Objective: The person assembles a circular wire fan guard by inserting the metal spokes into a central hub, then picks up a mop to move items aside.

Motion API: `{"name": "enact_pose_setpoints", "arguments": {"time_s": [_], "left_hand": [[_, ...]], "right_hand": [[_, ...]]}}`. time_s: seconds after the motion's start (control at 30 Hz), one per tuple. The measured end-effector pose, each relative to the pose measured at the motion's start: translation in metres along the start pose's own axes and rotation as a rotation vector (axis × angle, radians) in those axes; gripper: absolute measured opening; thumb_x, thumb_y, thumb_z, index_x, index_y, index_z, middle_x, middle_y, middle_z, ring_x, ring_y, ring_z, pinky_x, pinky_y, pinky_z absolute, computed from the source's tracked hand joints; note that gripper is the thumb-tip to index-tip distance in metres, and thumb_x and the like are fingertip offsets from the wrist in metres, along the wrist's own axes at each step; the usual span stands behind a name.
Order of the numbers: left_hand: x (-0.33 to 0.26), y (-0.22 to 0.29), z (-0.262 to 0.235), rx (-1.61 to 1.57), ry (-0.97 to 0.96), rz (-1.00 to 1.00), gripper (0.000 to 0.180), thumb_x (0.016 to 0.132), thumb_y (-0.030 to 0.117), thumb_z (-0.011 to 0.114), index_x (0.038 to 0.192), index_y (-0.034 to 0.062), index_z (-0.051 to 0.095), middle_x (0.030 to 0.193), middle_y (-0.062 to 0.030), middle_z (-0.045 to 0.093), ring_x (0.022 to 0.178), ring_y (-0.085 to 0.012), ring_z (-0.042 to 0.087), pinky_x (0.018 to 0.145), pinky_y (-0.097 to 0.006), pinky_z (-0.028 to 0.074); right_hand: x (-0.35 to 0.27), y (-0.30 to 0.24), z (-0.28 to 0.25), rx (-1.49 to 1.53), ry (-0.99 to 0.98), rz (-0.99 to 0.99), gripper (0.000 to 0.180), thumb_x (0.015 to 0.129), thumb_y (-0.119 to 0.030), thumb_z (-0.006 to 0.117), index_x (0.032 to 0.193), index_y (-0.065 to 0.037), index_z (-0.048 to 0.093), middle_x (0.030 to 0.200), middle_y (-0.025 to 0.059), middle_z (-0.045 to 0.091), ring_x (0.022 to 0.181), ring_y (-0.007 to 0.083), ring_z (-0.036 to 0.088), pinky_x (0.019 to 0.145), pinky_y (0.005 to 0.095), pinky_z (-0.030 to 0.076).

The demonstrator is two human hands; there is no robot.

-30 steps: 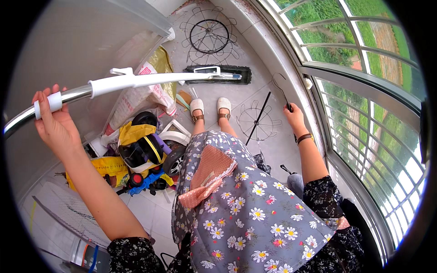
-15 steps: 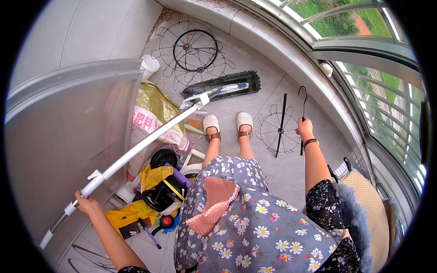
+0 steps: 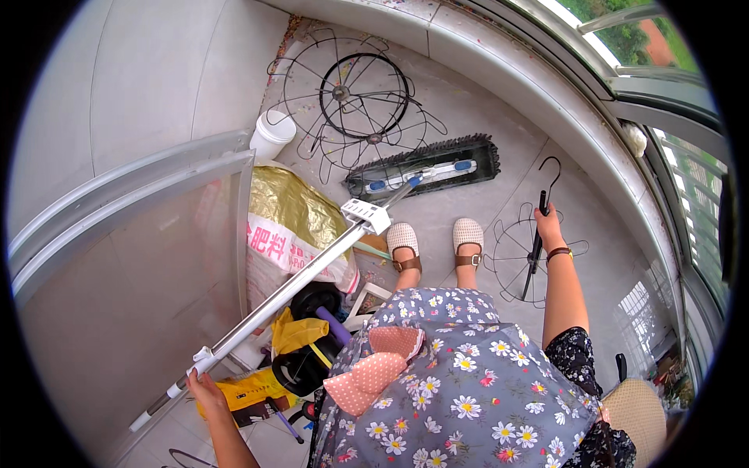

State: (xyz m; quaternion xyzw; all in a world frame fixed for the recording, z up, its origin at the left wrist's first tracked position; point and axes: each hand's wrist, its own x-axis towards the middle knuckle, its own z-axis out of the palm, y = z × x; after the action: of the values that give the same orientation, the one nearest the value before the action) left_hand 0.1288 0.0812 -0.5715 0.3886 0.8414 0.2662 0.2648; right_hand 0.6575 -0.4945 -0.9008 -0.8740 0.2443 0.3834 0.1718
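My left hand (image 3: 207,396) is closed around the lower part of a long white-and-silver mop pole (image 3: 273,298), just below its white clip (image 3: 204,359). The pole slants up to a slotted white bracket (image 3: 365,215), beyond which a flat mop head (image 3: 437,173) with blue fittings and dark fringe lies on the floor. At the right, my right hand (image 3: 549,228) grips a black rod with a bent metal hook (image 3: 552,173) on top. Below that hand is a round wire rack (image 3: 511,261) with a black centre rod, partly hidden by my wrist.
A larger wire rack (image 3: 363,93) lies at the back near a white bucket (image 3: 273,134). A gold-and-white sack (image 3: 292,210) leans by a grey panel (image 3: 133,312). Yellow bags (image 3: 253,398) and black items crowd the left. Windows (image 3: 686,179) border the right; a woven seat (image 3: 636,409) stands lower right.
The view has shifted, so the scene sits differently. My right hand has brought the hooked rod closer in line with the small rack's centre rod. My left hand is nearer the pole's clip.
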Motion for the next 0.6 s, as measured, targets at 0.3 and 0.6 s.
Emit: {"name": "enact_pose_setpoints", "arguments": {"time_s": [0.3, 0.6], "left_hand": [[-0.117, 0.001, 0.22, 0.851, -0.677, 0.873, 0.05, 0.067, 0.0, 0.053, 0.116, 0.0008, 0.046, 0.125, -0.0159, 0.041, 0.116, -0.0299, 0.039, 0.097, -0.037, 0.031], [-0.213, -0.045, 0.588, 0.845, -1.152, 1.228, 0.05, 0.073, 0.019, 0.064, 0.12, 0.0189, 0.046, 0.121, -0.0119, 0.047, 0.11, -0.0304, 0.045, 0.091, -0.036, 0.038]], "right_hand": [[-0.053, -0.034, -0.002, -0.199, 0.018, -0.227, 0.029, 0.084, -0.023, 0.054, 0.09, 0.005, 0.051, 0.079, 0.0231, 0.057, 0.074, 0.0374, 0.055, 0.066, 0.0401, 0.043], [-0.114, -0.062, -0.068, -0.174, 0.114, -0.371, 0.014, 0.087, -0.015, 0.05, 0.086, -0.001, 0.048, 0.06, 0.0054, 0.048, 0.053, 0.0143, 0.045, 0.051, 0.0288, 0.037]]}}
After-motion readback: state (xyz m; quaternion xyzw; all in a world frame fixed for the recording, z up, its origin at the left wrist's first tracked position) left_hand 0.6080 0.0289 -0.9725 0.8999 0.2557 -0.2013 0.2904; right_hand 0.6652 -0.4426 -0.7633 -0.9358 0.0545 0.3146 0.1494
